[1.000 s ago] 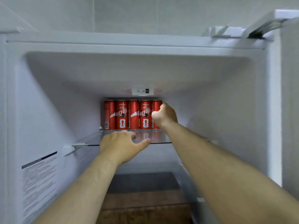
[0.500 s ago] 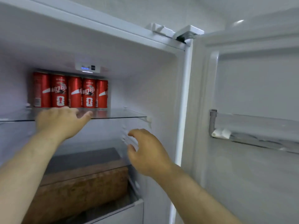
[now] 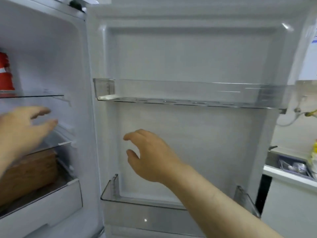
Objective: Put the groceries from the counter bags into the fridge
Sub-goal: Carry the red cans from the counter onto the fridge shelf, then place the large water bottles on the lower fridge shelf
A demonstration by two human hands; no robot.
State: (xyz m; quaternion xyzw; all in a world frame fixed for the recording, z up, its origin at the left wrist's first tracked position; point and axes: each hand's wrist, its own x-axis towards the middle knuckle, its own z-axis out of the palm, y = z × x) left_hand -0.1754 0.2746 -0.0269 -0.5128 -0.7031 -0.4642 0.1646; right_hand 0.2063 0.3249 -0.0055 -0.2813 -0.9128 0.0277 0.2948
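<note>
The fridge stands open, its white door [image 3: 188, 57] filling the middle of the view. One red can [image 3: 6, 71] shows at the far left on the glass shelf [image 3: 34, 96]. My left hand [image 3: 22, 133] hovers below that shelf, fingers spread and relaxed, holding nothing. My right hand [image 3: 152, 155] is out in front of the door's inner panel, fingers loosely curved and empty. No grocery bag is in sight.
A clear door bin [image 3: 188, 93] crosses the door at mid height and a lower bin [image 3: 137, 201] sits beneath my right arm. A brown item [image 3: 29, 172] lies in the bottom drawer [image 3: 42, 210]. At far right are a counter [image 3: 288, 176] and a dish rack [image 3: 295, 167].
The view has swung right from the fridge interior to the door. My right hand let go of the end can and pulled out; my left hand came off the shelf edge.
</note>
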